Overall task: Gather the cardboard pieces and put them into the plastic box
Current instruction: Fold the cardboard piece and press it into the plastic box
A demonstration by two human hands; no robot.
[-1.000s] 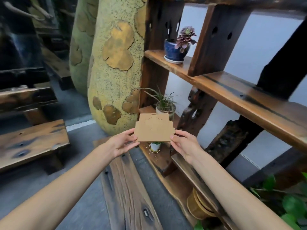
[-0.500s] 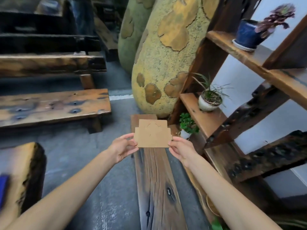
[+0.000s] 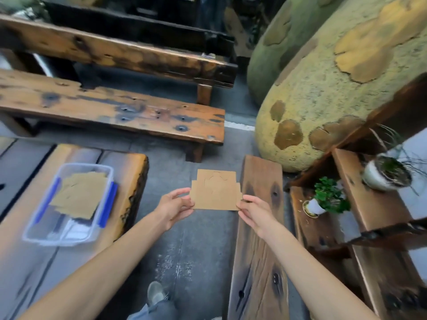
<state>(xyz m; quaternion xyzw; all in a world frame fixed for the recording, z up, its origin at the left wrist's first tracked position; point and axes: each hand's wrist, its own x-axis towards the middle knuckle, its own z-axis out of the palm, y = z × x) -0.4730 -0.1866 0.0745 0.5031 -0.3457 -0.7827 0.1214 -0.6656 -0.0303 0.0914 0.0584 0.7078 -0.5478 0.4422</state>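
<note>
A flat brown cardboard piece with stepped edges and a scored curve is held level in front of me over the grey floor. My left hand pinches its lower left edge and my right hand pinches its lower right edge. To the left, a clear plastic box with blue clips lies on a wooden table. Other cardboard pieces lie stacked inside the box.
A wooden table carries the box at left. Two long wooden benches stand beyond it. A plank lies on the floor at right, beside a shelf with potted plants and a big yellow sculpture. My shoe shows below.
The view has swung left and down from the shelf. The plastic box on the table has come into sight. Both hands still hold the cardboard piece the same way.
</note>
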